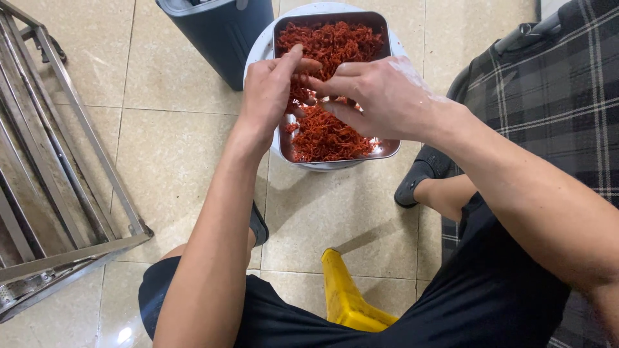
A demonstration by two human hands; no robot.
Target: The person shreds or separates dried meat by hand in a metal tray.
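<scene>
Floor: beige tiles.
Tray: steel, on white bucket, full of red shreds.
Left hand: fingers pinching shreds.
Right hand: fingertips pinching shreds.
Around: steel rack, blue bin, yellow stool.

The left hand and right hand cover the middle of the metal tray, hiding the red shreds beneath. Whether the fingertips pinch anything cannot be told. The dark bin is cut off at the top edge, the steel rack at the left.
</scene>
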